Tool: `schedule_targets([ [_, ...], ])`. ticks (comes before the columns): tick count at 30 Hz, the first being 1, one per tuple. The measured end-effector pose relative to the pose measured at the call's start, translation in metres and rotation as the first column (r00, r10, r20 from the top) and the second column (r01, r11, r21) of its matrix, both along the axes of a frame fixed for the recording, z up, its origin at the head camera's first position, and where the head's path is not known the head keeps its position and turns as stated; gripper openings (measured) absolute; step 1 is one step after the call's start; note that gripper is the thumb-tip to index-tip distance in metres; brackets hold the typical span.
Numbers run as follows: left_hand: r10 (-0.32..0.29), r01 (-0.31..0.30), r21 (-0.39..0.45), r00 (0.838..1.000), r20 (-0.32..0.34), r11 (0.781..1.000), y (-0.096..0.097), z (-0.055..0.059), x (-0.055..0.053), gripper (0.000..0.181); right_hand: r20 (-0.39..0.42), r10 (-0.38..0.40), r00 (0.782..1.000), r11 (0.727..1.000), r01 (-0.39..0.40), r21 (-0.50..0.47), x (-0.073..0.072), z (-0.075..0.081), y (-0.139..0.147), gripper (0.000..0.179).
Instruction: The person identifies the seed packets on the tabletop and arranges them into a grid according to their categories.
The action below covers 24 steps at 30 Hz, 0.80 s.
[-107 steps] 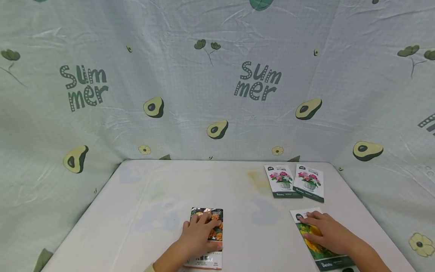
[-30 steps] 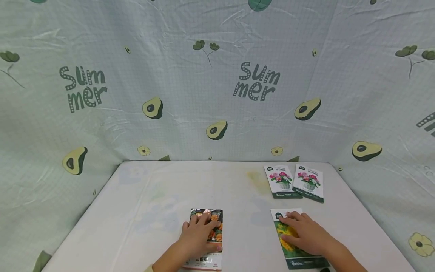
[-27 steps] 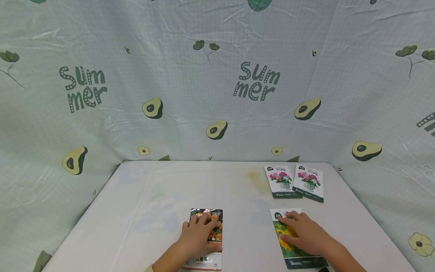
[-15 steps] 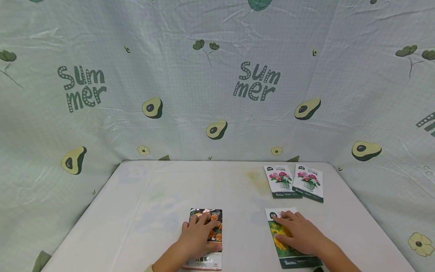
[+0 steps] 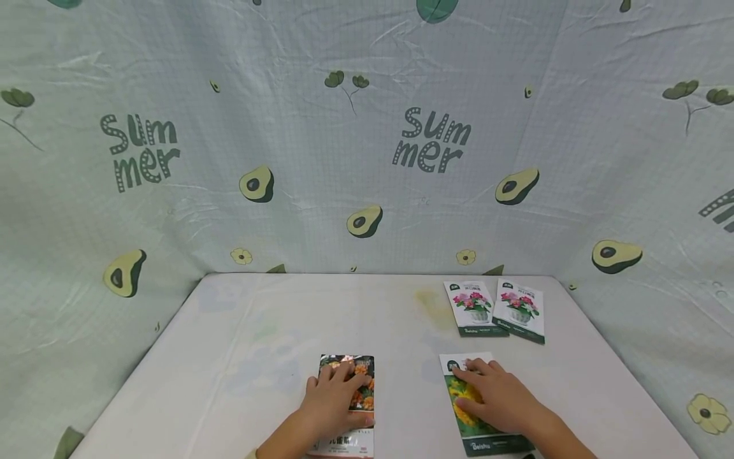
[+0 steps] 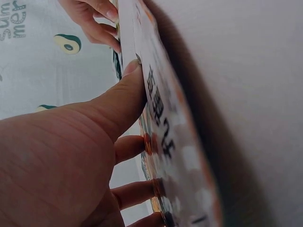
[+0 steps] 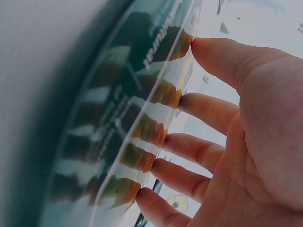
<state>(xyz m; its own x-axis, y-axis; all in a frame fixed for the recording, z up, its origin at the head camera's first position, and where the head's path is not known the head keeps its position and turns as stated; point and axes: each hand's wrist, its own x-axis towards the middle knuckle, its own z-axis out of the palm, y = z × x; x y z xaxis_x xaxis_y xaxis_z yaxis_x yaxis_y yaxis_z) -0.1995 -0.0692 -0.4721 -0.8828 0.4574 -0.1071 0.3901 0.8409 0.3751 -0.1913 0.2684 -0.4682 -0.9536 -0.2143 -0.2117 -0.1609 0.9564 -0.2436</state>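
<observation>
Two flower packets are lying flat on the table (image 5: 258,370) before me, well apart. The orange-flower packet (image 5: 364,401) is showing a black panel crowded with orange blooms, its lower part turning white with dark lettering. The yellow-flower packet (image 5: 467,422) is wearing a white top with a round dark logo, yellow blooms on green, and a dark green band reading "Beishu"; its glossy face is mirroring my fingers. My left hand (image 5: 335,398) is resting on the orange-flower packet, fingers spreading loosely, thumb lying near its right edge. My right hand (image 5: 501,395) is touching the yellow-flower packet with fingers and thumb apart, the tips meeting its surface; neither hand is gripping.

The orange-flower packet is running its long axis almost straight away from me, white end nearest. The yellow-flower packet is pointing its white top away and leaning left, its green band sitting toward me.

Near the table's far right corner, the left pink-flower packet (image 5: 471,306) is lying partly under the right pink-flower packet (image 5: 518,309). The white tabletop is showing faint bluish patches and a yellowish stain. Around it, a pale cloth (image 5: 309,146) is hanging in wrinkles, carrying avocados, flowers and the word "summer".
</observation>
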Motion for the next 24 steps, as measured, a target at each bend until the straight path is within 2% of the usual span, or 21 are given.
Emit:
schedule_targets([
  [24,-0.002,0.002,-0.03,1.0,0.007,1.0,0.001,0.006,0.0,0.064,0.037,0.037,0.999,0.998,-0.036,-0.048,-0.003,0.001,-0.012,0.066],
])
